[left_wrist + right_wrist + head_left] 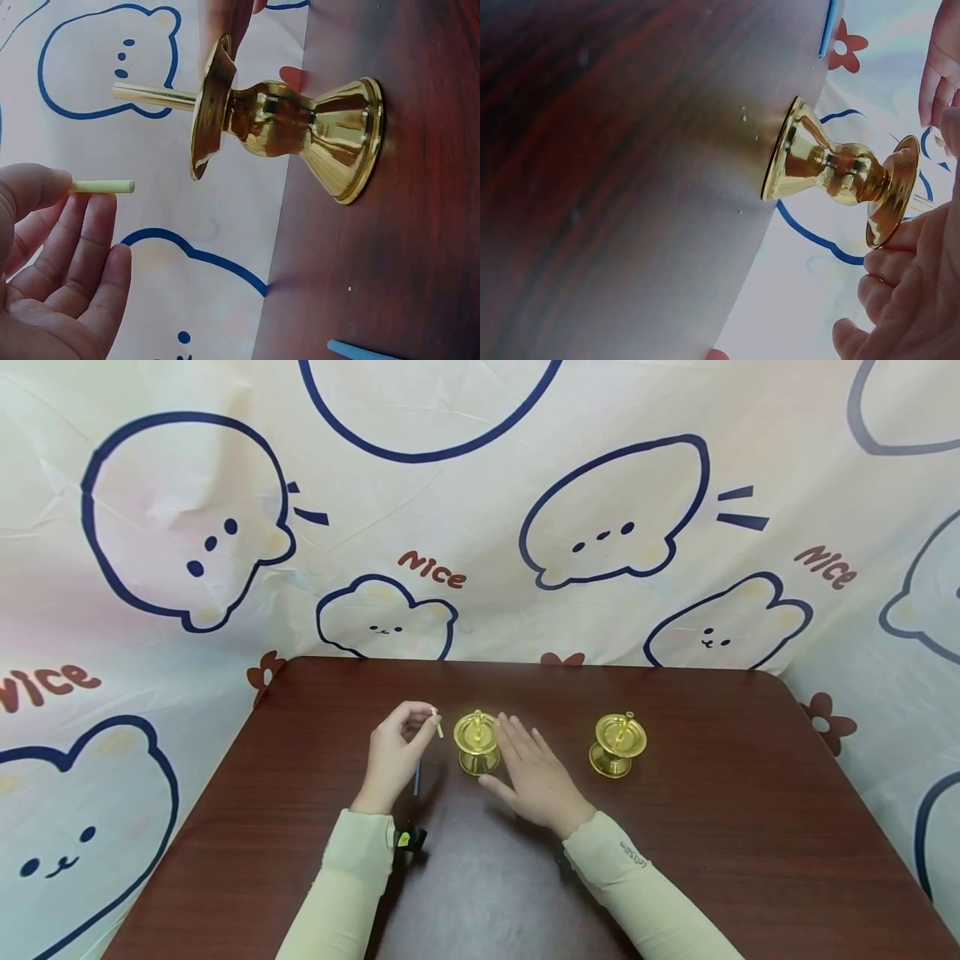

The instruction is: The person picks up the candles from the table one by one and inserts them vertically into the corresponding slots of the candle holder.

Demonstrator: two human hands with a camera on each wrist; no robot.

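Note:
A shiny brass candle holder point(477, 762) stands upright on the table, with a flared foot, a round dish and a thin post rising from its middle. My left hand point(393, 747), just left of it, pinches a short pale yellow stick point(112, 186) between thumb and fingers, apart from the post. On the other side my right hand point(536, 777) is held with straight fingers, palm toward the holder. In the right wrist view its fingers point(891, 259) are at the dish's rim; whether they touch it I cannot tell.
Farther right stands a second brass candle holder point(617, 747). A thin blue stick point(417, 779) lies on the dark wood table point(712, 860) beneath my left hand. Behind the table hangs a cloth point(487, 518) printed with cartoon outlines. Tiny pale crumbs dot the tabletop.

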